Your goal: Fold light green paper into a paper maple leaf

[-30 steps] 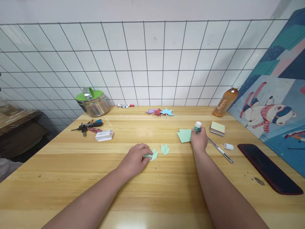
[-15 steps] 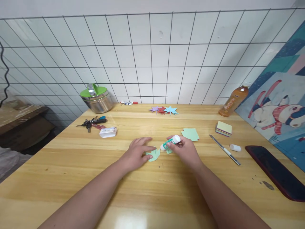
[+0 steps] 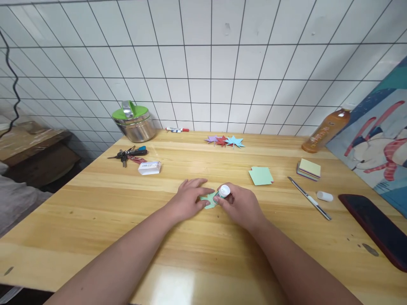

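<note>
Wood with a glossy yellow grain fills the lower frame as the table (image 3: 95, 220), and just below centre both bare hands meet over a small folded piece of mint-green paper (image 3: 210, 199). The left hand (image 3: 187, 201) lies flat with fingers spread, pressing the paper's left side down onto the table. The right hand (image 3: 240, 205) is closed around a small glue stick (image 3: 223, 192), a short cylinder with a white round end and a green band, tilted so its lower end points down at the paper; whether the tip touches cannot be told. To the right of centre lies a flat mint-green paper sheet (image 3: 261, 176), and further right a small stack of pastel note squares (image 3: 309, 169), a thin metal craft knife (image 3: 310, 198) and a small white cap (image 3: 324, 196). At the far right edge a dark, smooth oblong pad (image 3: 375, 228) lies near a painted board, with an amber plastic bottle (image 3: 324, 131) leaning above it. Near the tiled wall at top centre sit three pointed paper leaves (image 3: 225, 140) in purple, red and blue. In the upper left stand a shiny steel pot with a green lid (image 3: 133, 123), a bunch of keys (image 3: 129, 153) and a small white box (image 3: 149, 167).
</note>
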Action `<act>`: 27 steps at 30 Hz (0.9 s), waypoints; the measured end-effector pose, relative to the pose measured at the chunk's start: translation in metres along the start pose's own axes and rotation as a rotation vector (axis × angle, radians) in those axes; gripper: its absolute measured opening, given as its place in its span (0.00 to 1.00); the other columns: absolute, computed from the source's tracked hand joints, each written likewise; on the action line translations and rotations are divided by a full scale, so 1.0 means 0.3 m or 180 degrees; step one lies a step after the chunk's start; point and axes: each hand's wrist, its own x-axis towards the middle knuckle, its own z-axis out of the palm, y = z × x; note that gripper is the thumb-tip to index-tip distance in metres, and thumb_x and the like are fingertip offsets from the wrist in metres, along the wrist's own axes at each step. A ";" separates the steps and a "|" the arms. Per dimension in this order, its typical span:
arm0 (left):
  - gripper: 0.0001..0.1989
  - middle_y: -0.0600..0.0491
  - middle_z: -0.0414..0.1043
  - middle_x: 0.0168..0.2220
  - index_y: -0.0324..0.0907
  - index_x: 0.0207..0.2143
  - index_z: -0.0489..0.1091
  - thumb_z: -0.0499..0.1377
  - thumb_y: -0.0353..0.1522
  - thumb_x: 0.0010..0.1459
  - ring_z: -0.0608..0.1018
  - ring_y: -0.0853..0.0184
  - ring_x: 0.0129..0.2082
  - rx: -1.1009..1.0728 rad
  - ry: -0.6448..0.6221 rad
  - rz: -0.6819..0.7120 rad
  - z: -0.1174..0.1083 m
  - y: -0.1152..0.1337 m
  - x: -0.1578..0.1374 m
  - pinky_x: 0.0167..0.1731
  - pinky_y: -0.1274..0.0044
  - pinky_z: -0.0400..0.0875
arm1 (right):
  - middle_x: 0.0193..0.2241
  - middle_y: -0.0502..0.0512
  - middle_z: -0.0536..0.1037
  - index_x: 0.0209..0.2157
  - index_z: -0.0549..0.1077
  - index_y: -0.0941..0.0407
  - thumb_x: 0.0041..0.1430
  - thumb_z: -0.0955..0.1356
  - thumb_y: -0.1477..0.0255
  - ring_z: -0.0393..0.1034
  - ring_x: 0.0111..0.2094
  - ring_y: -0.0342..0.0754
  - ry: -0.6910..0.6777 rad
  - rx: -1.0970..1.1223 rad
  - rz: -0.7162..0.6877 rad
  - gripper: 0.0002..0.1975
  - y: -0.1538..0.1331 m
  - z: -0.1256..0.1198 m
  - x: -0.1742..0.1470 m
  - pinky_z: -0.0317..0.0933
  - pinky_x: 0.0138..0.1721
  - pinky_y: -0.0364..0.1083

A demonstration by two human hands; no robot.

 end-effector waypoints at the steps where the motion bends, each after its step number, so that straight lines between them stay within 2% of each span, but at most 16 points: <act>1: 0.19 0.54 0.58 0.57 0.57 0.48 0.66 0.56 0.38 0.53 0.60 0.57 0.56 0.0016 -0.0034 0.0002 -0.002 0.002 0.000 0.55 0.61 0.50 | 0.22 0.47 0.71 0.32 0.69 0.53 0.55 0.63 0.60 0.63 0.23 0.43 -0.0007 0.0003 -0.0026 0.11 0.000 -0.001 -0.001 0.47 0.23 0.41; 7: 0.18 0.53 0.57 0.58 0.59 0.49 0.65 0.55 0.39 0.54 0.59 0.56 0.57 0.0038 -0.0080 0.0002 -0.008 0.012 -0.003 0.55 0.58 0.47 | 0.24 0.48 0.73 0.33 0.68 0.53 0.56 0.62 0.63 0.65 0.25 0.44 -0.0068 -0.0046 -0.0361 0.09 -0.008 -0.005 -0.001 0.48 0.25 0.41; 13: 0.18 0.53 0.57 0.58 0.57 0.49 0.66 0.56 0.37 0.54 0.58 0.56 0.57 0.0043 -0.0143 -0.0029 -0.013 0.021 -0.006 0.55 0.57 0.47 | 0.25 0.49 0.73 0.32 0.68 0.54 0.56 0.63 0.63 0.65 0.26 0.45 0.0032 -0.0157 -0.0228 0.09 -0.006 0.001 0.009 0.49 0.25 0.42; 22: 0.19 0.54 0.57 0.58 0.58 0.49 0.65 0.56 0.36 0.53 0.58 0.56 0.57 0.0044 -0.0137 -0.0015 -0.010 0.016 -0.005 0.54 0.56 0.47 | 0.27 0.50 0.74 0.33 0.68 0.53 0.57 0.62 0.64 0.65 0.28 0.45 0.0261 -0.0226 -0.0213 0.08 0.028 0.010 0.032 0.51 0.27 0.42; 27: 0.19 0.54 0.56 0.58 0.57 0.49 0.66 0.56 0.37 0.53 0.58 0.56 0.57 0.0032 -0.0165 -0.0046 -0.010 0.015 -0.004 0.55 0.57 0.46 | 0.27 0.50 0.73 0.35 0.68 0.54 0.56 0.62 0.63 0.66 0.26 0.45 0.0600 -0.0012 -0.0112 0.10 0.027 -0.014 0.015 0.53 0.27 0.42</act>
